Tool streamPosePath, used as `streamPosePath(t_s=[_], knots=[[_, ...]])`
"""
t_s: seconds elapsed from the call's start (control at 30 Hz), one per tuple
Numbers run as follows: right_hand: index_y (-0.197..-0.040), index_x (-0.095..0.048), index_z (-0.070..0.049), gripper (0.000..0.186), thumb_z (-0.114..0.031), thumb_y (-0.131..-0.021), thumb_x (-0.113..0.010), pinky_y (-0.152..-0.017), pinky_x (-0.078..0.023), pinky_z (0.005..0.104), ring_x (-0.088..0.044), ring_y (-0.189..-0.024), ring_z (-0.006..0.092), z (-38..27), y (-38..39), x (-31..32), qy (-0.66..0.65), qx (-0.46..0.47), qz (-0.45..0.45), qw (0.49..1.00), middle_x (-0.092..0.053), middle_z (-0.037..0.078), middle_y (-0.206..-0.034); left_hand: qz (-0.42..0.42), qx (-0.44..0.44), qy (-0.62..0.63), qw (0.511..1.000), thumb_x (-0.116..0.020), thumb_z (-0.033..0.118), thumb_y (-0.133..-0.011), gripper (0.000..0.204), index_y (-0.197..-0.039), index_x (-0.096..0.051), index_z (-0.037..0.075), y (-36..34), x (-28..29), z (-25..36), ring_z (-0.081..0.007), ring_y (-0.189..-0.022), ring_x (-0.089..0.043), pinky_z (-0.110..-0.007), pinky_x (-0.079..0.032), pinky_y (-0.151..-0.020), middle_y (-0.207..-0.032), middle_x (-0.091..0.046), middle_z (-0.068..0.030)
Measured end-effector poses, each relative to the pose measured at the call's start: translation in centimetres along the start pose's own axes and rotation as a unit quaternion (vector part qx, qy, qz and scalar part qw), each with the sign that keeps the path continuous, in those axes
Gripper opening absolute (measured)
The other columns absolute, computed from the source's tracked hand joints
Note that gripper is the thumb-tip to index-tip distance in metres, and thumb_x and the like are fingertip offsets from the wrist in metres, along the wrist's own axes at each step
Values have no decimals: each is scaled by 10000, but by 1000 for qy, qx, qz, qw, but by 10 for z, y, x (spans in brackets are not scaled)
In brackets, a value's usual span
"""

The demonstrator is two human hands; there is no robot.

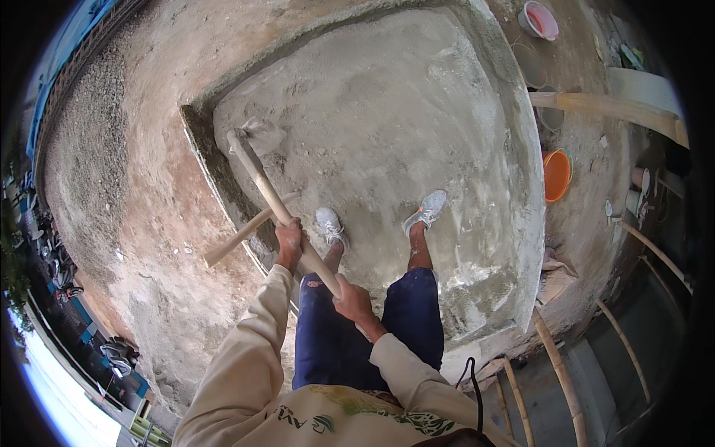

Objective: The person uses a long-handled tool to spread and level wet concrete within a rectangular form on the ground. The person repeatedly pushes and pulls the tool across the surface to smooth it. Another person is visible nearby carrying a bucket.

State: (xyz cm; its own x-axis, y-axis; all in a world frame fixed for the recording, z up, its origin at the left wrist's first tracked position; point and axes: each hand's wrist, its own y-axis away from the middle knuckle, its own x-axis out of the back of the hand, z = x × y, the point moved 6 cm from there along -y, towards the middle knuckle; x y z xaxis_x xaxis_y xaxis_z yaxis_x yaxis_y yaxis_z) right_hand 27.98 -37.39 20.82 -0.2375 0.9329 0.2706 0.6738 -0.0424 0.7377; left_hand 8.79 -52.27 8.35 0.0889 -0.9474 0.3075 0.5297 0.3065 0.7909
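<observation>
A long wooden-handled hoe (261, 181) slants across the front of my body, and both my hands are wrapped round its handle. My left hand (289, 242) grips the middle of the shaft; my right hand (354, 302) holds it lower down, by my thigh. At the far end, the grey, cement-coated hoe blade (262, 135) rests on the mortar at the left side of a low-walled mixing bed (372, 104). Just beyond my left hand, a second wooden handle (237, 240) lies over the bed's left wall, passing under the hoe's shaft. Its far end is hard to make out.
My shoes (426, 210) stand on the wet grey floor inside the bed. Outside the right wall are an orange bucket (556, 176), a pinkish bucket (539, 21) and a wooden beam (611, 109). Bamboo poles (560, 372) stand at lower right; gravel (93, 138) lies left.
</observation>
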Motion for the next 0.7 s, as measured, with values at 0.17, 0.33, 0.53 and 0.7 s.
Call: streamPosePath(t_s=[0.17, 0.33, 0.53, 0.7], knots=[[-1346, -580, -93, 575, -128, -798, -748, -786, -565, 547, -733, -876, 438, 25, -36, 144, 66, 52, 28, 996, -749, 221, -908, -60, 95, 66, 992, -621, 89, -975, 129, -986, -507, 29, 7, -121, 19, -224, -581, -561, -411, -538, -524, -748, -544, -82], [-1325, -618, -98, 554, -109, -788, -755, -778, -584, 522, -748, -864, 397, 115, 57, 255, 154, 51, 98, 982, -761, 179, -911, -183, 234, 159, 942, -570, 67, -968, 57, -929, -536, 42, 122, -239, -52, -247, -641, -557, -437, -554, -665, -761, -542, -80], [-1355, -614, -98, 596, -105, -779, -764, -805, -548, 486, -719, -843, 365, 176, 134, 302, 171, -5, 134, 976, -743, 143, -906, -201, 134, 5, 970, -667, 65, -916, 108, -868, -572, 53, 215, -336, -61, -215, -593, -565, -377, -518, -593, -706, -559, -60], [-1398, -598, -79, 636, -117, -784, -758, -810, -557, 467, -716, -859, 371, 179, 153, 320, 142, 65, 293, 943, -732, 171, -866, -275, 106, 55, 954, -649, 46, -909, 122, -818, -568, 47, 261, -377, -21, -214, -579, -564, -378, -512, -581, -689, -554, -57]])
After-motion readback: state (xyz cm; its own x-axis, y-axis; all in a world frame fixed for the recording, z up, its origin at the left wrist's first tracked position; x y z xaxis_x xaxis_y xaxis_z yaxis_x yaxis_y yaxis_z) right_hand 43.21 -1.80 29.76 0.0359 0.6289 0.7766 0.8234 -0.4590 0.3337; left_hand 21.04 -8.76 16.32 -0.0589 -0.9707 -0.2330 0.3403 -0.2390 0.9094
